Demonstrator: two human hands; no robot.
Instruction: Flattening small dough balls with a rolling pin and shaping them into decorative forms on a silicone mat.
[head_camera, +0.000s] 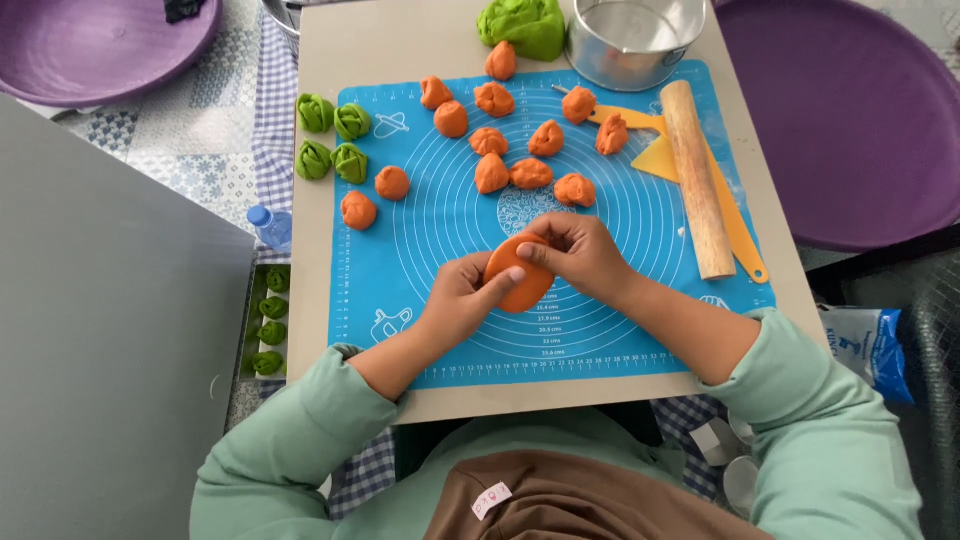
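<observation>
I see both hands, left hand (462, 296) and right hand (578, 252), pinching 1 flattened orange dough disc (519, 278) over the blue mat (420, 240). Rolling pin (697, 180) lies well apart, right.

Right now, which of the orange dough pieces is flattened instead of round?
The flat orange dough disc held between the left hand and right hand; the others lie as balls.

Bystanders on the blue mat

A wooden rolling pin (697, 180) lies over a yellow scraper (738, 228); four green dough balls (332, 140) sit left.
</observation>
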